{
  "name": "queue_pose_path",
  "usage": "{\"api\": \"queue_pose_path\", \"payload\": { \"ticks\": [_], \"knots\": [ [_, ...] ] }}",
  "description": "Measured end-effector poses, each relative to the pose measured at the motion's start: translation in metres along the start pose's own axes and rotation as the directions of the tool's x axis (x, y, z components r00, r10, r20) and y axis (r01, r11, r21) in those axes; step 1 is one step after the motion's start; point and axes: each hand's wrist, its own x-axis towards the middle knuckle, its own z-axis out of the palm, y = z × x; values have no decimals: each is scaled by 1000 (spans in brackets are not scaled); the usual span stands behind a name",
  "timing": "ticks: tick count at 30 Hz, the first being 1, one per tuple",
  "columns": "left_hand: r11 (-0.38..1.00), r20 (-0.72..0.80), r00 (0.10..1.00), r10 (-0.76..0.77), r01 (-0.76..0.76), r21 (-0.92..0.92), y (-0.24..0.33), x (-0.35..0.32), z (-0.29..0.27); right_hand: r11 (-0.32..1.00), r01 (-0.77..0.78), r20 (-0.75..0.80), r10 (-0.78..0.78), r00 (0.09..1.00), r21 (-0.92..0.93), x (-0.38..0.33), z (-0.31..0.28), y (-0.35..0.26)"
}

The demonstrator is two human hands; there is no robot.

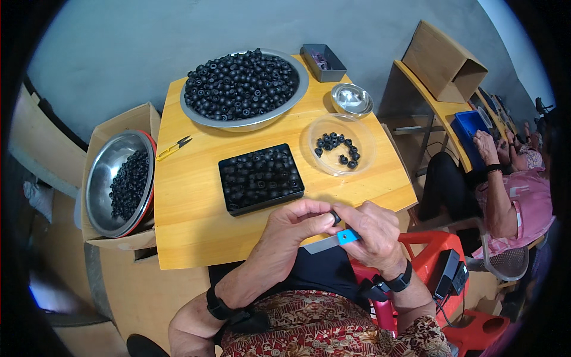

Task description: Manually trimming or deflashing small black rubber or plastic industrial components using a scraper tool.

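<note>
Just beyond the table's near edge, my left hand [294, 226] pinches a small black round part [336, 219] between thumb and fingertips. My right hand [375, 232] is closed beside it, its fingertips meeting the same part. From the right hand a flat metal blade with a blue end piece [348, 237] points down and to the left. Ahead of my left hand lies a black rectangular tray [262, 205] filled with similar black parts. Beyond my right hand stands a clear round plastic tub [342, 168] with several black parts in it.
A wide metal basin [250, 124] heaped with black parts stands at the back of the wooden table [196, 232], near a grey bin [330, 72] and a shiny bowl [352, 100]. Yellow snips [172, 149] lie left. Another basin [102, 193] sits in a carton; a co-worker [505, 196] sits right.
</note>
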Motion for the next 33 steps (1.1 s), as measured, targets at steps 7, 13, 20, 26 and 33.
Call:
{"api": "queue_pose_path", "payload": {
  "ticks": [7,13,20,26,33],
  "knots": [
    [932,-111,955,274,-236,274,27,8,-12,997,-47,-33,45,998,-63,11,-3,21],
    [591,-179,809,560,-238,771,75,2,-62,987,-85,-133,67,989,-134,21,-1,61],
    [-92,76,831,551,-30,995,72,-6,-76,939,-298,-107,283,953,-171,28,16,88],
    [-179,166,819,549,-79,981,66,0,-76,962,-253,-161,234,959,-107,20,12,76],
    [-118,157,828,539,-110,987,67,10,-77,971,-240,-111,240,964,17,14,19,48]
  ]
}}
